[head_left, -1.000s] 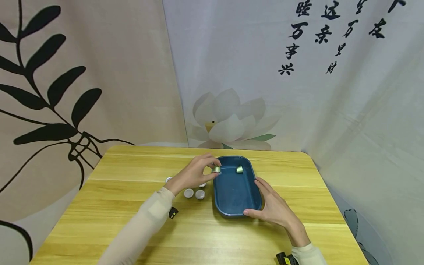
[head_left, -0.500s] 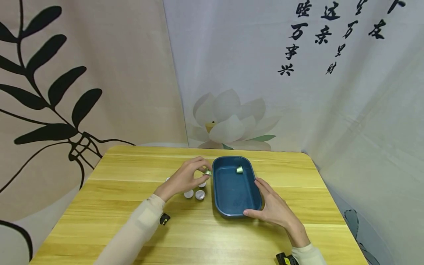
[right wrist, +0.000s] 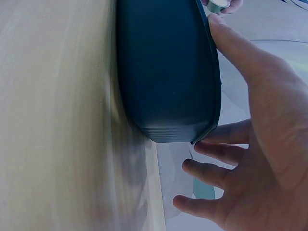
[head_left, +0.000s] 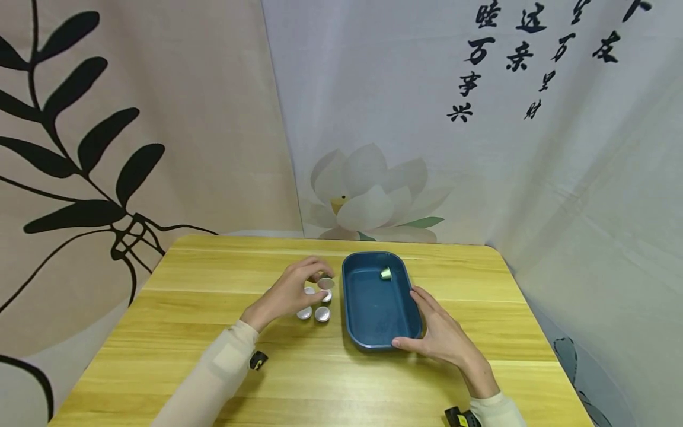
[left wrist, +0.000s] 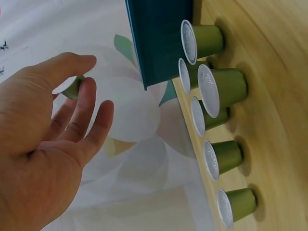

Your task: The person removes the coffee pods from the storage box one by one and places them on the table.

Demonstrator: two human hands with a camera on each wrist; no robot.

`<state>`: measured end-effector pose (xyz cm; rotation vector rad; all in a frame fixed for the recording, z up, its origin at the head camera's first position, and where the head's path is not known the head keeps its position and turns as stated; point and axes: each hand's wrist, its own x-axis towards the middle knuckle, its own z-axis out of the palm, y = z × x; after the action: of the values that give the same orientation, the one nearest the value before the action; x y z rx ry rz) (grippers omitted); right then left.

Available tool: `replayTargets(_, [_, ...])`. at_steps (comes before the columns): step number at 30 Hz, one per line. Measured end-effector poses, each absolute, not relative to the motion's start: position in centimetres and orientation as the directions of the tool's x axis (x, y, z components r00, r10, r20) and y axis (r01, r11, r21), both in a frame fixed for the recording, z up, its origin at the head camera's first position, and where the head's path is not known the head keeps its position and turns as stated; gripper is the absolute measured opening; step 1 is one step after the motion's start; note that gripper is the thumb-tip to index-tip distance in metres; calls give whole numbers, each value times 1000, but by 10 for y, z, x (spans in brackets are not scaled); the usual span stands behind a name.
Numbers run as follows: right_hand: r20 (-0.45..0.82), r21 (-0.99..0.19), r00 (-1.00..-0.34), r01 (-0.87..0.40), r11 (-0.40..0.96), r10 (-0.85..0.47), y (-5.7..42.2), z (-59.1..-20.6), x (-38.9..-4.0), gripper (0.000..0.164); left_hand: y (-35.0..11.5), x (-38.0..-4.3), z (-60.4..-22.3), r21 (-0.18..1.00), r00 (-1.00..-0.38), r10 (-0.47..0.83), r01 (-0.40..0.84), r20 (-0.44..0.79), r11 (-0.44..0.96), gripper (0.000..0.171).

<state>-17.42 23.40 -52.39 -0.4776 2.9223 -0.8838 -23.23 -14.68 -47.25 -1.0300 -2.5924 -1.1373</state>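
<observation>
My left hand (head_left: 290,290) pinches a green coffee capsule (left wrist: 72,89) with a silver lid between thumb and fingers, held above the table left of the blue tray (head_left: 376,332). Beneath and beside that hand several matching coffee capsules (left wrist: 224,91) stand lid up on the table, some hidden by the hand in the head view. Another capsule (head_left: 386,273) lies on its side inside the tray, toward its far end. My right hand (head_left: 448,332) touches the tray's near right corner, thumb (right wrist: 240,50) at the rim and fingertips along the side, the other fingers spread.
The wooden table (head_left: 213,284) runs back to a hanging cloth (head_left: 224,148) printed with leaves, a lotus and writing. The tray's raised wall stands between the standing capsules and the capsule lying inside it.
My left hand has drawn back left from over the tray's rim, carrying its capsule toward the standing ones, its silver lid now showing. The right hand and tray have stayed put.
</observation>
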Motion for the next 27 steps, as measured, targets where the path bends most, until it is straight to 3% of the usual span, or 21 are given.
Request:
replayTargets(20, [42, -547, -950, -281, 789, -309, 234, -524, -174, 126, -158, -224, -479, 674, -820, 492, 542, 293, 502, 44])
replayTargets(27, [43, -548, -949, -283, 787, -311, 234, -524, -175, 126, -163, -222, -482, 694, -815, 508, 537, 280, 479, 44])
